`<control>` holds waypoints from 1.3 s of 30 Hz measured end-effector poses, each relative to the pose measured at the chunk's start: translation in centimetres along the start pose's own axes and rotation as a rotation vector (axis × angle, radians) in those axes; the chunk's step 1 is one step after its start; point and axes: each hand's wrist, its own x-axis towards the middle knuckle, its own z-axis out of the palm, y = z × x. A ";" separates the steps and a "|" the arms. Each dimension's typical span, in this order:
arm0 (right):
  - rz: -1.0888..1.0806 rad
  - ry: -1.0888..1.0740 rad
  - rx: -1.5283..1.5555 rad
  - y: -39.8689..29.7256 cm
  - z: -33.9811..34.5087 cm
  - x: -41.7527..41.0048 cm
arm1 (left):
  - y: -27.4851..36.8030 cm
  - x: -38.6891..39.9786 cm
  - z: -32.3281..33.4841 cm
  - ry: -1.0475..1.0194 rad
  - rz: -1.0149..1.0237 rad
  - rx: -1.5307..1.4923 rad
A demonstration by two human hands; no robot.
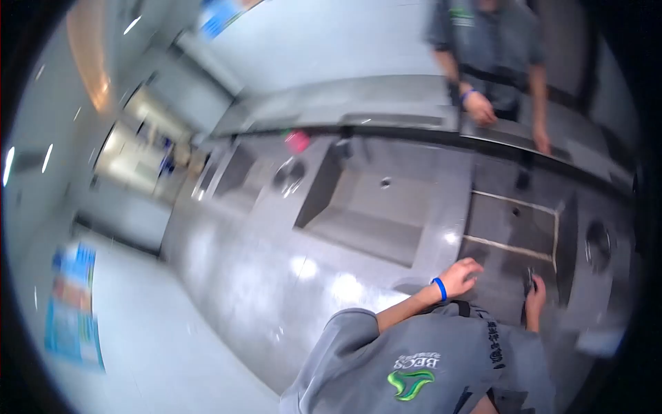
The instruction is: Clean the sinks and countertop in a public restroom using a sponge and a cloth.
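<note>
My left hand (462, 277), with a blue wristband (439, 289), hovers by the front left of a grey sink basin (565, 248). Its fingers are loosely curled and apart, with nothing seen in them. To its right, my right hand (537, 301) grips a small dark object (531, 278) over the basin's front part; blur hides what it is. Pale lines (509, 247) run across the basin floor and up its right side. A dark drain hole (515, 211) lies towards the back, below a dark tap (523, 178).
A second basin (380, 207) and a smaller third (243, 178) lie leftward along the grey counter (450, 207). Round metal-rimmed openings (289, 176) sit in the counter. A pink object (297, 141) stands at the back. The wall mirror (341, 46) reflects a person in grey.
</note>
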 end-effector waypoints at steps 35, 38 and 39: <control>0.329 -0.053 0.844 -2.2 -5.4 1.6 | -12.1 -15.8 5.2 -0.056 -0.827 -0.034; 0.201 0.126 0.730 -2.3 -9.1 2.3 | -12.2 -16.4 5.1 -0.045 -0.885 -0.072; 0.158 0.168 0.689 -2.5 -11.1 2.6 | -12.4 -16.4 5.2 -0.040 -0.903 -0.089</control>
